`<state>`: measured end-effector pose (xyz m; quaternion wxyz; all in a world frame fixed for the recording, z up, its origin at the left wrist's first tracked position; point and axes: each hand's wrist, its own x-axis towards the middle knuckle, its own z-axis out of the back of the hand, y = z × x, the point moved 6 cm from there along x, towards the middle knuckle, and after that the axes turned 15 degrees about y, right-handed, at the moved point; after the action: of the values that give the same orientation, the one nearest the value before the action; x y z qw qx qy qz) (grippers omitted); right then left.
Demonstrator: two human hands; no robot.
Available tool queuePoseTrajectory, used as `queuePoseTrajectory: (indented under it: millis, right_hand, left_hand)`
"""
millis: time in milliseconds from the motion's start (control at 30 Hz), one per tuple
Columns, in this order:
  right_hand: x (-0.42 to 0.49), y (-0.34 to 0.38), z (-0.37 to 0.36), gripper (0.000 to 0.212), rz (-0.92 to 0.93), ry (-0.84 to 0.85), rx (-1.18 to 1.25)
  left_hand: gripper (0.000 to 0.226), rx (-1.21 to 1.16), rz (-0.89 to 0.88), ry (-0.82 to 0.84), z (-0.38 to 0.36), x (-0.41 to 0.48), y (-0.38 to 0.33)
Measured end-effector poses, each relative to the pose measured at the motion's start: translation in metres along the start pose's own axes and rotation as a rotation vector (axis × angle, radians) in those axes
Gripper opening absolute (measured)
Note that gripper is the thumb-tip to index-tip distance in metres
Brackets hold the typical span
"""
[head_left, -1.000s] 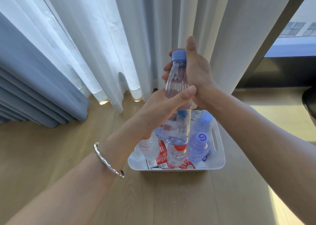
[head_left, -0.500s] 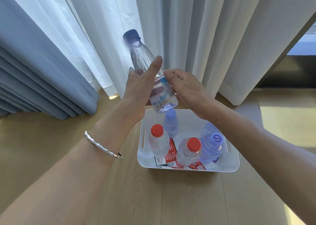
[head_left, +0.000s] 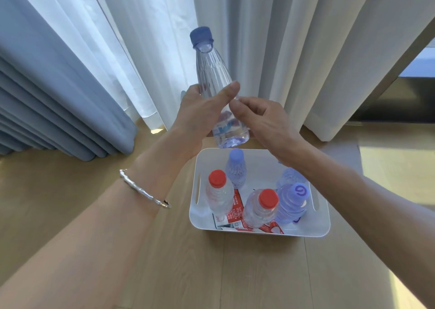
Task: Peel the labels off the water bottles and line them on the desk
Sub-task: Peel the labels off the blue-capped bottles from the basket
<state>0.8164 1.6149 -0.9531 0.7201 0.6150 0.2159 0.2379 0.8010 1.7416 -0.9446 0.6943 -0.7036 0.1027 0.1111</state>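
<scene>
Bottle (head_left: 213,73), blue-capped, is being gripped upright by the left hand (head_left: 200,118) above the white bin's (head_left: 259,231) far edge, its label (head_left: 224,125) being pinched by the right hand (head_left: 263,123).

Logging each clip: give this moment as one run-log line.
left hand: holds bottle above bin | right hand: pinching at label | label: still on

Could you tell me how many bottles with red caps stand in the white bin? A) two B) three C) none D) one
A: two red-capped bottles stand in the white bin; the others there have pale blue or purple caps.
</scene>
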Motion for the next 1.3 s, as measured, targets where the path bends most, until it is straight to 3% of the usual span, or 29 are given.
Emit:
queuePoseTrajectory:
  millis: [133, 400, 600, 733, 933, 1167, 1300]
  right_hand:
    - [-0.003, -0.002, 0.001, 0.013, 0.008, 0.003, -0.054]
    - [-0.006, -0.004, 0.001, 0.029, -0.031, -0.046, 0.000]
    - [-0.002, 0.004, 0.003, 0.006, 0.012, -0.280, -0.046]
    - [0.000, 0.000, -0.003, 0.013, -0.046, -0.224, -0.050]
    - [0.006, -0.018, 0.004, 0.021, -0.141, -0.193, 0.229]
    - [0.009, -0.020, 0.007, 0.022, -0.122, -0.139, 0.477]
    - [0.005, -0.025, -0.008, 0.057, -0.170, 0.000, 0.447]
  left_hand:
    - [0.065, 0.023, 0.021, -0.006, -0.005, -0.003, 0.004]
    - [0.040, -0.004, -0.034, -0.045, -0.006, -0.006, 0.008]
    - [0.047, -0.077, -0.133, -0.223, 0.000, -0.011, 0.004]
    - [0.067, 0.014, -0.163, -0.254, 0.002, -0.020, 0.002]
    - [0.029, -0.091, -0.144, -0.177, 0.010, -0.018, 0.002]
    - [0.041, -0.195, -0.149, -0.140, 0.009, -0.022, -0.007]
    - [0.038, -0.284, -0.171, -0.181, 0.011, -0.024, -0.011]
